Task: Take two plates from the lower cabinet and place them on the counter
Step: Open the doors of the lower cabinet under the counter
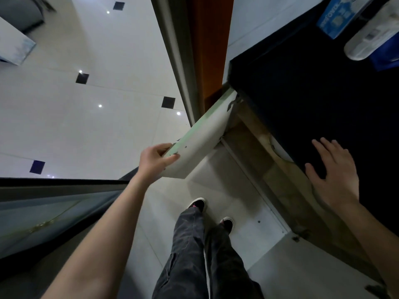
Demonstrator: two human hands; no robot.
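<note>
Left hand (154, 160) grips cabinet door (200, 137); right hand (336, 175) apparently presses counter (313, 93).

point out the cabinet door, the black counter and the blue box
cabinet door (203, 134), head view, white face
black counter (313, 93), head view, bare top
blue box (336, 18), head view, printed side

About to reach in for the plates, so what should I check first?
1. Door open: ok; left hand grips its edge, swung out.
2. Right hand free: ok; flat on the counter, holding nothing.
3. What's inside: cannot tell; only a white curved edge shows under the counter.
4. Landing space: ok; the counter near that hand is bare, and the blue box sits far off.
</note>
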